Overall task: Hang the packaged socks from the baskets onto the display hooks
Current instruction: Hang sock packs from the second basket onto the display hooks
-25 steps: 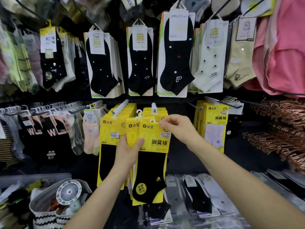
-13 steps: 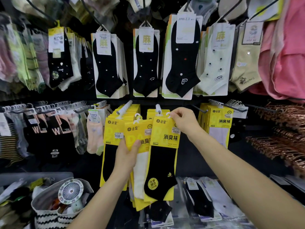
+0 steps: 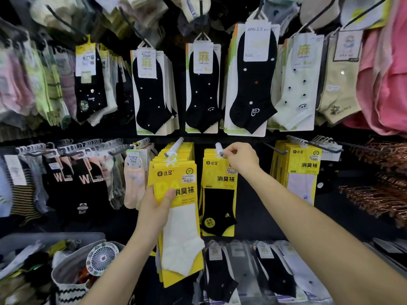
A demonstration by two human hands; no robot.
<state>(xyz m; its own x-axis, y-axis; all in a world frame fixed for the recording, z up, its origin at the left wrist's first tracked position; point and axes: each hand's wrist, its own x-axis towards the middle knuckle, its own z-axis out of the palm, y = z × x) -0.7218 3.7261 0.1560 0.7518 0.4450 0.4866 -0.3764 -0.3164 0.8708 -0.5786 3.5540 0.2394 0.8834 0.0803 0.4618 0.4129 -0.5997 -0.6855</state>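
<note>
Sock display wall (image 3: 255, 201), dark backing, upper and middle rows hung edge to edge. Right hand (image 3: 241, 160): fingers pinch the top tab of a black-sock pack (image 3: 219, 194) at the tip of the white hook (image 3: 219, 148), with a dark open strip to its right. Left hand (image 3: 154, 208): fingers curled round a white-sock pack stack (image 3: 181, 234), whose right edge is just beside the black-sock pack.

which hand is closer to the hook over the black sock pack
Right. The right hand is at the tip of the hook, pinching the top of the black sock pack; the left hand is lower left, gripping a white sock pack.
</note>
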